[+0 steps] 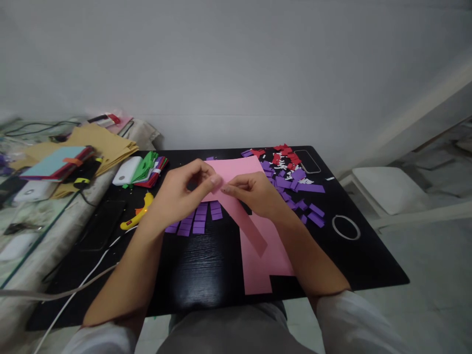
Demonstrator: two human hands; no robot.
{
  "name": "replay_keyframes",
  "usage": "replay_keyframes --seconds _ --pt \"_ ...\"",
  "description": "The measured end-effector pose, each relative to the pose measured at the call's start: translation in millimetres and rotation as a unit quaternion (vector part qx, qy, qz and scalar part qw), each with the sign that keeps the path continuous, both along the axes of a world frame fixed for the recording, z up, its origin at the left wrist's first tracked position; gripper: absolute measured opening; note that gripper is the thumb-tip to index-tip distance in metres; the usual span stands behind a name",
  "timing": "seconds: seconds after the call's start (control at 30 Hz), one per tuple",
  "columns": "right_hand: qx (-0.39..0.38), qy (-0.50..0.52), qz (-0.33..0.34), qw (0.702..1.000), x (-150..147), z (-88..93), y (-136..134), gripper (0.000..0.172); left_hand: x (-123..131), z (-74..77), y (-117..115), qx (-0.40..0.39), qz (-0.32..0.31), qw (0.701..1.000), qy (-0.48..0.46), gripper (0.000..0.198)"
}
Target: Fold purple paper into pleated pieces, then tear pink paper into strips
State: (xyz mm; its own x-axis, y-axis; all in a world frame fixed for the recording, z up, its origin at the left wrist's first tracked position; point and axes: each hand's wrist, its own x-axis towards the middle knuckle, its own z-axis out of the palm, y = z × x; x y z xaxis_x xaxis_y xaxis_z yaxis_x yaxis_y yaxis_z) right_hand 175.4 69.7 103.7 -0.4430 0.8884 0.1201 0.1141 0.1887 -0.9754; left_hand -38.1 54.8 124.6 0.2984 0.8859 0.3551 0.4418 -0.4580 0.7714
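Note:
Above the middle of the black table, a narrow pink paper strip (246, 227) hangs slantwise from my fingertips. My left hand (184, 189) pinches its upper end between thumb and fingers. Right beside it, my right hand (254, 192) grips the same end, its fingers closed. Behind my hands a pink paper sheet (239, 166) lies on the table. Another pink paper piece (267, 253) with a cut-out corner lies under the strip, near the front edge. Rows of purple paper pieces (199, 219) lie below my left hand.
Purple scraps (315, 215), red scraps (283, 152) and white bits lie at right, near a ring (345, 227). At left are a yellow glue gun (138, 212) with a cord, a dark phone (103, 223) and folded coloured paper (147, 167). A cluttered glass table (22, 246) adjoins.

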Motion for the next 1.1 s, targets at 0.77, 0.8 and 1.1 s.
replay_keyframes --seconds 0.77,0.8,1.1 --pt "-0.243 -0.130 0.120 0.954 47.2 -76.1 -82.3 0.041 -54.6 -100.1 -123.7 -0.244 0.198 0.946 -0.084 0.044" --pt "-0.232 -0.156 0.108 0.954 48.2 -79.3 -87.8 0.037 -57.9 -105.2 -131.6 -0.253 0.196 0.945 -0.068 0.045" --pt "0.251 -0.201 0.030 0.946 4.2 -129.9 -175.3 0.018 -77.0 -143.6 -186.9 -0.181 0.205 0.954 0.122 0.034"
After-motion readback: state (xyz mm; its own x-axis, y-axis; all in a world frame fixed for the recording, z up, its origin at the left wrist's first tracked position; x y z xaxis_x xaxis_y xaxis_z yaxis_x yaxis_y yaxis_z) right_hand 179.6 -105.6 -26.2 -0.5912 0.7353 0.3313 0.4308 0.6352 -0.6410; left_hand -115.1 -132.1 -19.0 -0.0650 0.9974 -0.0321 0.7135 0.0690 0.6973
